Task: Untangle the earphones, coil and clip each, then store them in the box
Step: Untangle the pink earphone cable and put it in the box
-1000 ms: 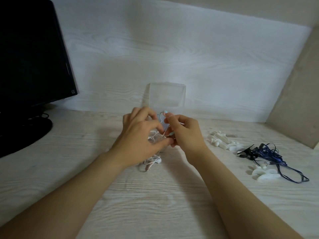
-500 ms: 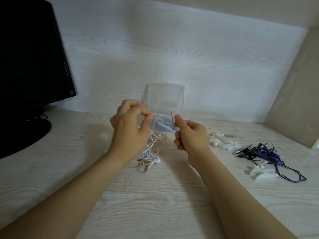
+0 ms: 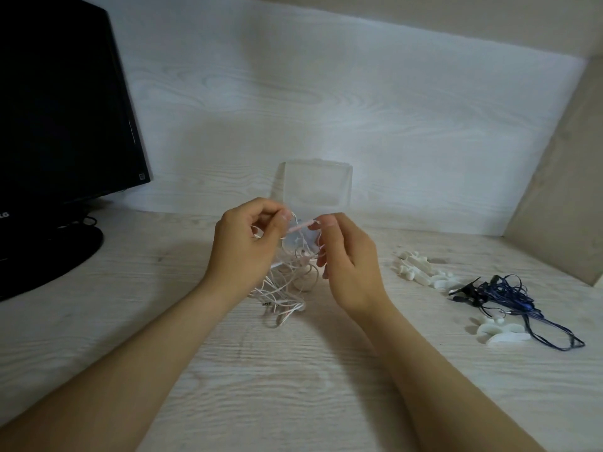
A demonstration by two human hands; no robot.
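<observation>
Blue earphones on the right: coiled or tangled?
Tangled. The blue earphones lie in a loose snarl on the desk, with a long loop trailing out beside a white clip.

White earphones (image 3: 287,288), dark blue earphones (image 3: 509,293) (black monitor (image 3: 58,102)), pale wood-grain desk (image 3: 261,386).

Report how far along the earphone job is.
Done: nothing visibly coiled or clipped yet. In hand: left hand and right hand pinch a strand of the white earphones, the rest a tangle below them. Left: the blue earphones lie tangled, the white clips unused, the clear box awaits.
</observation>
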